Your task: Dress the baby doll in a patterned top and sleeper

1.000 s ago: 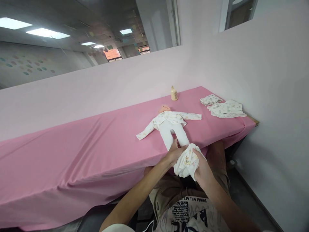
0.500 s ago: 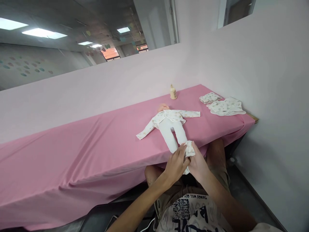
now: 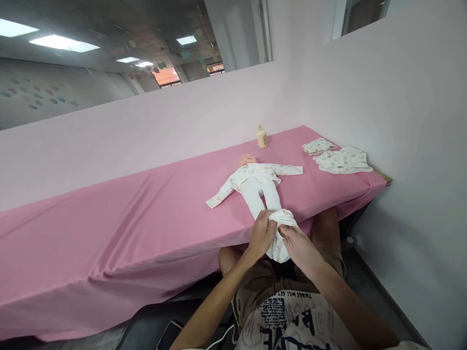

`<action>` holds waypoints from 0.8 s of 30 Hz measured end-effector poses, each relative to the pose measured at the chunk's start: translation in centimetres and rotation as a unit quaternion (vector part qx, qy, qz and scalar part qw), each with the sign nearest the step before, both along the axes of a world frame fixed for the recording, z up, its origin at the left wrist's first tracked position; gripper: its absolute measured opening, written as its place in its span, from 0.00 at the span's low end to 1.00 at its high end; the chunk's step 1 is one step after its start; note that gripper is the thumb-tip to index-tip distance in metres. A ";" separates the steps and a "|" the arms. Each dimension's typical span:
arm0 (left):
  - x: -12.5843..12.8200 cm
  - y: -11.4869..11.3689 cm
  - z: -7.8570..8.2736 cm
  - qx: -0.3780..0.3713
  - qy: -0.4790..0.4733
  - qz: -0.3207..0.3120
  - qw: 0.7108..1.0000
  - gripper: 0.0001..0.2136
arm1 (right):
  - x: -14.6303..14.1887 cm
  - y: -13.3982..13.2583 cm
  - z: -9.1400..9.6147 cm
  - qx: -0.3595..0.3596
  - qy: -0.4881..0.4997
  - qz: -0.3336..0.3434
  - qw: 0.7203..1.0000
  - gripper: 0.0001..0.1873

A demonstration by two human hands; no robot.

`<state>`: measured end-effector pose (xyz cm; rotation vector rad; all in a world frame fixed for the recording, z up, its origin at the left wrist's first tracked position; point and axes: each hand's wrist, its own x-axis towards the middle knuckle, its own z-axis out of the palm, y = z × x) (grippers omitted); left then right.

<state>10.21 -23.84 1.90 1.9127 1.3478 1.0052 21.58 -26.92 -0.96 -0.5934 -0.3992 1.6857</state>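
Note:
A white patterned baby garment is bunched between my two hands at the table's front edge. My left hand pinches its left side, fingers closed on the cloth. On the other side my right hand has its fingers curled into the gathered fabric. Just beyond lies a doll on its back, head away from me, arms spread. It wears a patterned long-sleeved top over white legs. The garment and my hands hide the doll's feet.
A pink cloth covers the long table. Near the wall stands a cream pump bottle. Folded patterned baby clothes and a second folded piece lie at the right end. A phone is low beside my left arm.
The garment has been spread wider, and more of its cloth shows between my hands. My left hand has shifted to its left edge; my right hand's fingers now reach into the gathered part.

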 end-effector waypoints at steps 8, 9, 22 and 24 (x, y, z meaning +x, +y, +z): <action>0.2 1.2 -0.7 -0.065 -0.077 0.072 0.992 0.09 | 2.1 -1.8 1.6 0.203 -0.523 -0.027 0.827 0.15; 0.1 1.3 -0.8 -0.079 -0.089 0.080 0.990 0.09 | 2.0 -1.7 1.3 0.216 -0.562 -0.064 0.796 0.16; 0.1 1.1 -1.0 -0.095 -0.144 0.069 0.983 0.11 | 5.4 3.7 -0.8 0.250 -0.663 -0.019 0.706 0.25; 0.2 1.0 -0.9 -0.079 -0.151 0.059 0.984 0.13 | 6.0 4.7 -0.3 0.283 -0.663 0.009 0.693 0.26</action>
